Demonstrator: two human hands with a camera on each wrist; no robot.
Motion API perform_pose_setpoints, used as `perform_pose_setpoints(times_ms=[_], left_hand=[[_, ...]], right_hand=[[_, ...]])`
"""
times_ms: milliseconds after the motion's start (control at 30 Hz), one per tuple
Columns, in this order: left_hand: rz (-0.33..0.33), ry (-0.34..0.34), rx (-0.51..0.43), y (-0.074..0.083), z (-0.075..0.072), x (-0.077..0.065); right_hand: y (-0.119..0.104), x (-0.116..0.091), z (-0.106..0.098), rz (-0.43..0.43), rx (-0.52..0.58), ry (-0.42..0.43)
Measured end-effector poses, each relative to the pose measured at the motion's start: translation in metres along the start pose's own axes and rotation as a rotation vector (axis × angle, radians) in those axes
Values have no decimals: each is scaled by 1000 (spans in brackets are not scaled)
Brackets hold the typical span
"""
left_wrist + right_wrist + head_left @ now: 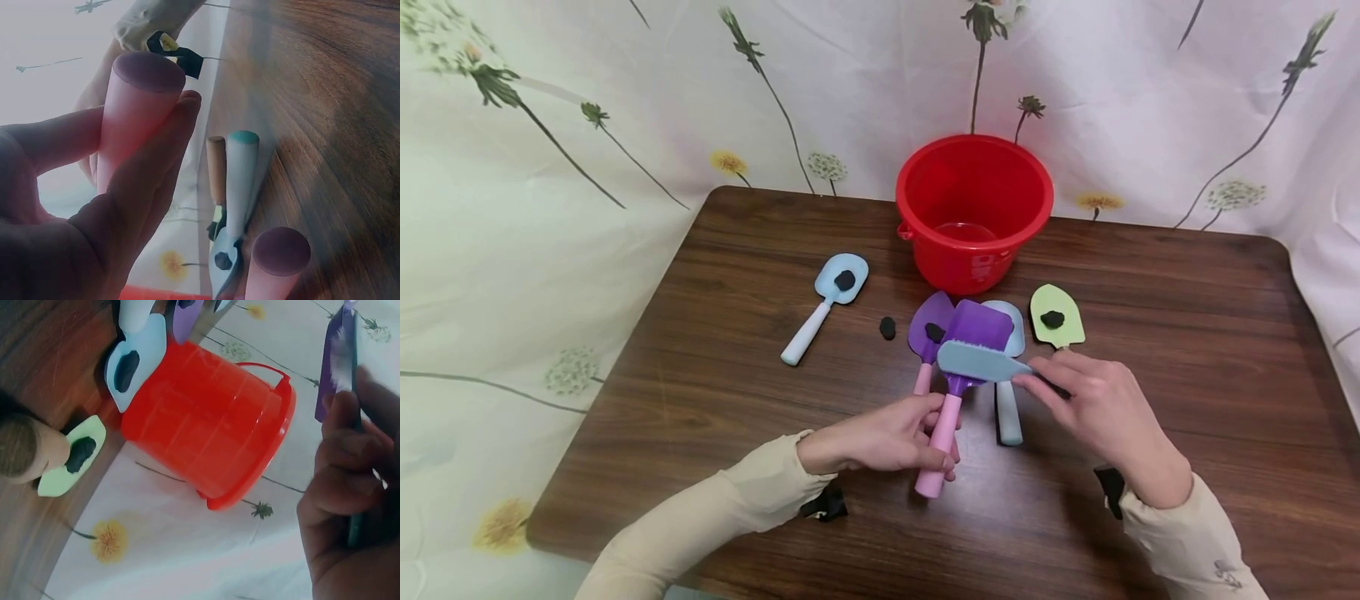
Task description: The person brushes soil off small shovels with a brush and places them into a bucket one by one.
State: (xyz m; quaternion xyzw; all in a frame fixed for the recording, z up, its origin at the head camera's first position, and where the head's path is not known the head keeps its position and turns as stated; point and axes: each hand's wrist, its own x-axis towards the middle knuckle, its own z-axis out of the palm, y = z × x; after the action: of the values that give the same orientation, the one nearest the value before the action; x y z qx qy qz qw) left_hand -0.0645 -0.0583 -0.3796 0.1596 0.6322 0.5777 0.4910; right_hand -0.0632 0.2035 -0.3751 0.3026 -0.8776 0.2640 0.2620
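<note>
My left hand (pixel 880 437) grips the pink handle of a purple toy shovel (pixel 976 323), raised above the table with its blade pointing toward the bucket. Between the fingers and thumb of my right hand (pixel 1108 408) is a blue-grey brush (pixel 981 362). White bristles (pixel 342 356) show on it in the right wrist view, facing the purple blade. From the head view, the brush overlaps the lower part of that blade. Under the two tools lie another purple shovel (pixel 928 323) and a light blue shovel (pixel 1009 421), partly hidden.
Behind the hands stands a red bucket (pixel 973 271), close to the floral cloth (pixel 865 92). A blue shovel (pixel 808 332) lies left and a green shovel (pixel 1070 333) right, each bearing a black lump. One loose black lump (pixel 887 327) rests on the wooden table (pixel 715 375).
</note>
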Motion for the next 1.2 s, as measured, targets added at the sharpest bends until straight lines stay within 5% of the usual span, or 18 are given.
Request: perform_pose_setpoints(times_ms=[333, 533, 733, 867, 1000, 1200], left_hand=[[-9, -3, -14, -1, 3, -3], [-9, 4, 4, -1, 3, 0], [-20, 26, 12, -1, -1, 2], [-24, 24, 17, -1, -3, 2], [-28, 21, 51, 0, -2, 1], [-25, 22, 43, -1, -1, 2]], right_hand=[[10, 5, -4, 26, -172, 154], [11, 3, -3, 38, -123, 190], [7, 0, 2, -90, 89, 82], [4, -4, 3, -60, 141, -48], [3, -5, 3, -2, 95, -88], [3, -1, 2, 12, -42, -22]])
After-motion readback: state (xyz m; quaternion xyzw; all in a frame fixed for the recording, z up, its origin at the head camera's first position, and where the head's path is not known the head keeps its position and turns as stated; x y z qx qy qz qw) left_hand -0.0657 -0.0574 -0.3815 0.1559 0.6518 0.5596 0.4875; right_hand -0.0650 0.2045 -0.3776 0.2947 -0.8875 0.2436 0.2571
